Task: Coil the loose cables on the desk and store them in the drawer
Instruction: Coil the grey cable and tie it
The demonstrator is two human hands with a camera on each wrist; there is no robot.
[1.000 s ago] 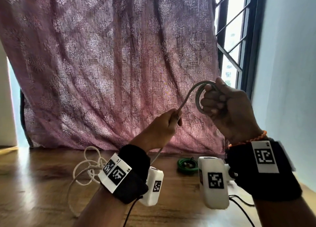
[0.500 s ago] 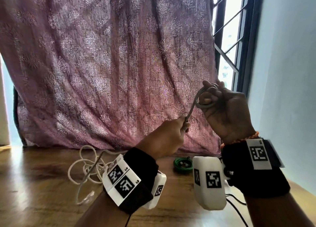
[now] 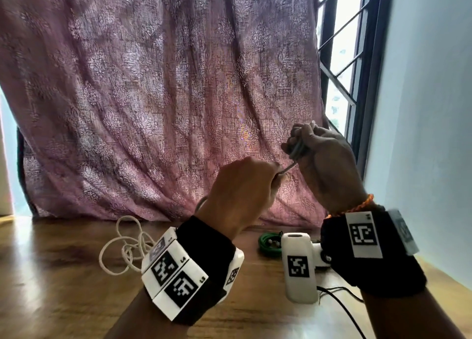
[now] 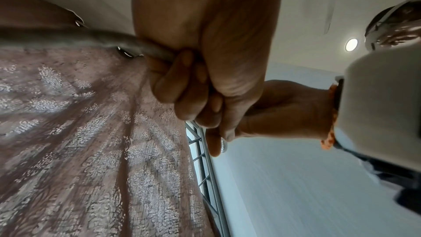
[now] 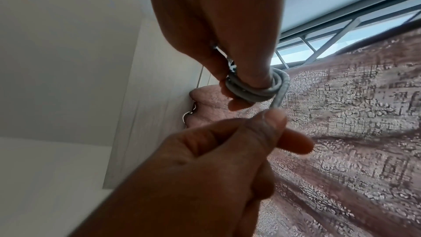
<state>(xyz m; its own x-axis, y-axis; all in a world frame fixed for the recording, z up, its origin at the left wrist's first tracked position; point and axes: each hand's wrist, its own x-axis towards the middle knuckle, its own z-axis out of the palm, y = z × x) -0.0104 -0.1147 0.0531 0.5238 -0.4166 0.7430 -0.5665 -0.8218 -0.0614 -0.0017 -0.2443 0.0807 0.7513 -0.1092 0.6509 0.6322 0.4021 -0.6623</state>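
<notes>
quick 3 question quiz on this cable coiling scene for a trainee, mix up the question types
1. True or false: the grey cable is wound in loops around fingers of the right hand.
2. Multiple choice: what does the left hand do? A) rests flat on the desk B) pinches the grey cable just short of the loops C) holds the green cable
3. Fill in: the white cable lies loose on the ____, left of the green cable.

Key: 1 true; 2 B; 3 desk.
</notes>
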